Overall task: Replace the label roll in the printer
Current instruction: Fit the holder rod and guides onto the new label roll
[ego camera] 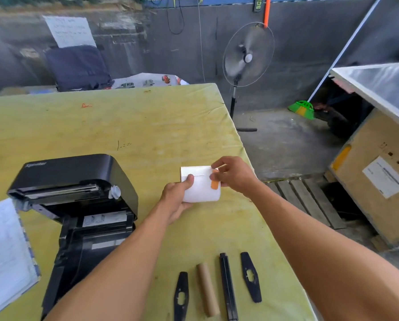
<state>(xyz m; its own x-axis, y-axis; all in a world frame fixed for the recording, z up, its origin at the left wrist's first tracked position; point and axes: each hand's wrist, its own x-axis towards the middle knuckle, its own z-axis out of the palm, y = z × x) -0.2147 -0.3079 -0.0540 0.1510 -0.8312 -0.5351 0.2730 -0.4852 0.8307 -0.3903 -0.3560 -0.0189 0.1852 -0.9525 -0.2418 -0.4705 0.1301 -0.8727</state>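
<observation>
Right of the open printer [78, 205], our left hand [174, 200] grips the new label roll [201, 185], its axis crosswise, while our right hand [234, 173] pinches its orange tape tab [214, 183].

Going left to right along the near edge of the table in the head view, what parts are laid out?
Black flange → cardboard core → black spindle bar → second black flange.

The left hand [177, 200] covers one end of the white label roll [202, 185]. The writing on the paper sign [70, 31] on the wall is too blurry to read. The white pad [6, 251] runs off the left edge. The black spindle bar [227, 286] runs off the bottom edge.
</observation>
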